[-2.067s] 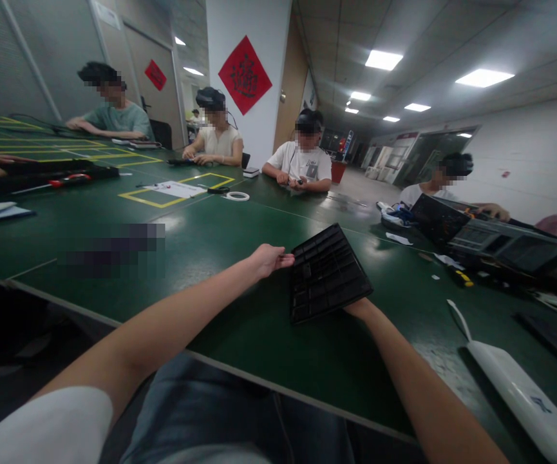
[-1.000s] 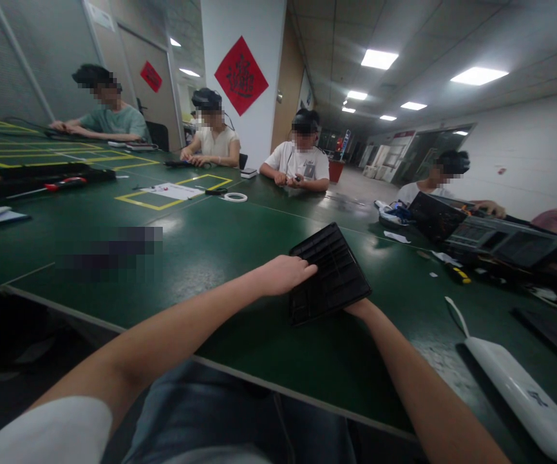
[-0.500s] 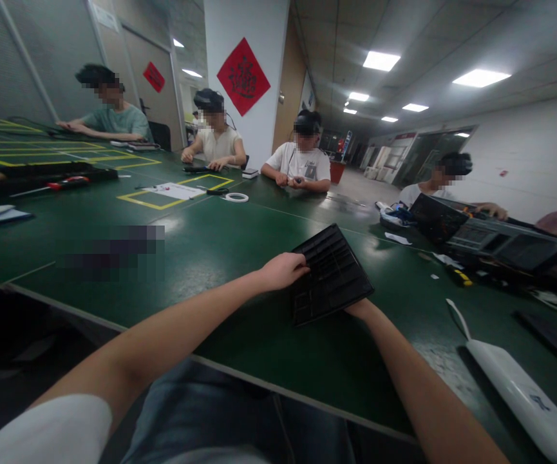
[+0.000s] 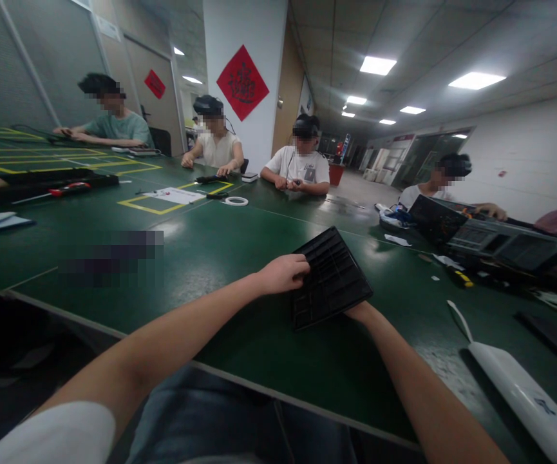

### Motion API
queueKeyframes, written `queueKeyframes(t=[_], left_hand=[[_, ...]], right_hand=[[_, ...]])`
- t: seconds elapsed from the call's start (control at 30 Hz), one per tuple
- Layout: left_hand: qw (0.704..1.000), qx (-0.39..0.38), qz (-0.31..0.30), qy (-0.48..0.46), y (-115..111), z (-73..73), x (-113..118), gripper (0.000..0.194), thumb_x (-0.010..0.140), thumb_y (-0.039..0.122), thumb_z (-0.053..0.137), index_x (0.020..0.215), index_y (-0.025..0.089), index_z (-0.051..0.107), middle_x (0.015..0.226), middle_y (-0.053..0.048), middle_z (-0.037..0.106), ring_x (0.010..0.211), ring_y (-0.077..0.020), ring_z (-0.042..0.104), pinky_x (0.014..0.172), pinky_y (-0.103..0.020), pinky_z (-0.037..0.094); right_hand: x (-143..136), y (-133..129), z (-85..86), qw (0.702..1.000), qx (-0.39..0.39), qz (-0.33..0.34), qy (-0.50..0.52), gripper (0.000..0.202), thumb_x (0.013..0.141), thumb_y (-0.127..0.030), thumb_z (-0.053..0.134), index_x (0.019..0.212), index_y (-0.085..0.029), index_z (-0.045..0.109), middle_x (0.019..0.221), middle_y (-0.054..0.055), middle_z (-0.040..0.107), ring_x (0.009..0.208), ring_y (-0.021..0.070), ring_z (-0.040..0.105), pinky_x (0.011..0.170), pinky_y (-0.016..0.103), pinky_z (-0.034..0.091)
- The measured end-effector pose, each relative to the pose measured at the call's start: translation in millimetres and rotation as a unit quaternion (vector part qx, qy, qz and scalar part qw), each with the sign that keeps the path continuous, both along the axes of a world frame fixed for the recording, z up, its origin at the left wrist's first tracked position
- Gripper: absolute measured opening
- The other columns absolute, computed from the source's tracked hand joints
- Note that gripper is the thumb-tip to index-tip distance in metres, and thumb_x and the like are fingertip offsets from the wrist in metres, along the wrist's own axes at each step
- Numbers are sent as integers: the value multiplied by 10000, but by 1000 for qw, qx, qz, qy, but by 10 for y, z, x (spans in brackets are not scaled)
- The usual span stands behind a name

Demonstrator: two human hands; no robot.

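Note:
A black plastic tray (image 4: 336, 270), divided into small compartments, is held tilted above the green table (image 4: 239, 322). My right hand (image 4: 359, 312) supports its lower right edge from behind, with the fingers hidden by the tray. At the left edge, my left hand (image 4: 285, 274) has its fingers curled closed over the compartments. Whatever the left fingertips may pinch is hidden.
A white power strip-like device (image 4: 514, 380) lies at the right. Farther back stand an open computer case (image 4: 510, 241), a roll of white tape (image 4: 236, 201) and a red-handled screwdriver (image 4: 69, 189). Several people sit around the table.
My left hand's fingers have shifted slightly at the tray's left edge. The tray stays in almost the same place, and the camera view has moved a little.

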State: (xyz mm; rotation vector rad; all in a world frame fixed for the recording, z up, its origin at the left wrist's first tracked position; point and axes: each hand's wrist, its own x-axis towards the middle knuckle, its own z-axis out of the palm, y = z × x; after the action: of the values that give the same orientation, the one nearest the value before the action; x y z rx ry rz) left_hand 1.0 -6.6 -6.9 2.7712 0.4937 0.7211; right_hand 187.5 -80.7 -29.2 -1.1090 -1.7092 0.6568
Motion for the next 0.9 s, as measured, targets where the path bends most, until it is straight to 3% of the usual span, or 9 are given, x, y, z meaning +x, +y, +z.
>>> queueKeyframes(t=[0.1, 0.2, 0.3, 0.37, 0.43, 0.53, 0.63, 0.8, 0.9], left_hand=[[986, -133, 32, -94, 4, -9, 22, 113, 610, 102, 489, 703, 163, 508, 750, -18, 486, 681, -122, 468, 635, -247, 385], [868, -431, 110, -221, 17, 7, 46, 51, 628, 114, 438, 641, 164, 437, 610, 12, 425, 539, -91, 437, 516, -219, 375], [772, -572, 116, -252, 43, 32, 43, 56, 654, 152, 420, 598, 156, 418, 586, 7, 430, 510, -77, 436, 488, -202, 367], [781, -570, 108, -230, 61, 35, 31, 58, 645, 182, 475, 605, 143, 458, 585, 9, 444, 496, -67, 415, 469, -191, 340], [822, -530, 101, -181, 72, 20, 21, 133, 610, 228, 575, 695, 135, 532, 613, 15, 474, 509, -68, 415, 469, -190, 324], [922, -365, 106, -80, 63, -19, 19, 428, 513, 330, 699, 885, 148, 587, 725, -3, 535, 620, -105, 477, 547, -215, 359], [973, -204, 106, -24, 14, -33, 38, 437, 551, 401, 671, 899, 142, 616, 776, -33, 566, 678, -141, 501, 586, -239, 362], [982, -152, 111, -2, 1, 31, 66, 330, 605, 430, 611, 747, 134, 641, 655, -24, 575, 578, -129, 497, 502, -225, 324], [968, -167, 186, -1, 176, 99, -71, 335, 604, 457, 597, 728, 149, 642, 645, -21, 587, 582, -133, 518, 493, -218, 327]], right_hand=[[-68, -32, 76, 999, -11, 4, 49, 531, 697, -558, 515, 1099, -211, 527, 1183, 73, 509, 1094, 206, 479, 993, 399, 348], [-134, -93, 178, 997, -28, 48, 49, 508, 714, -575, 481, 1097, -247, 539, 1146, 50, 539, 1055, 200, 510, 971, 391, 376], [-148, -128, 221, 994, -46, 94, 10, 516, 727, -604, 436, 1128, -291, 521, 1160, 19, 533, 1084, 198, 491, 990, 390, 355], [-116, -108, 185, 997, -36, 73, 1, 551, 696, -626, 457, 1128, -291, 521, 1188, 19, 511, 1114, 209, 466, 1005, 398, 334], [-60, -58, 106, 999, -25, 44, 0, 583, 679, -636, 467, 1130, -272, 520, 1213, 34, 489, 1128, 216, 452, 1019, 413, 307], [26, 23, -34, 999, -5, 35, -19, 610, 689, -625, 464, 1153, -230, 497, 1256, 61, 443, 1160, 217, 415, 1036, 432, 265], [85, 63, -130, 999, 16, 19, -32, 618, 696, -587, 486, 1176, -197, 467, 1282, 82, 409, 1181, 216, 388, 1040, 437, 251], [289, 96, -141, 997, -32, 30, -67, 464, 706, -456, 520, 1109, -226, 514, 1214, 67, 480, 1120, 219, 449, 990, 428, 326], [616, 112, -91, 980, -28, -44, -191, 449, 685, -312, 551, 1106, -161, 517, 1107, 98, 543, 1042, 245, 491, 940, 448, 354]])
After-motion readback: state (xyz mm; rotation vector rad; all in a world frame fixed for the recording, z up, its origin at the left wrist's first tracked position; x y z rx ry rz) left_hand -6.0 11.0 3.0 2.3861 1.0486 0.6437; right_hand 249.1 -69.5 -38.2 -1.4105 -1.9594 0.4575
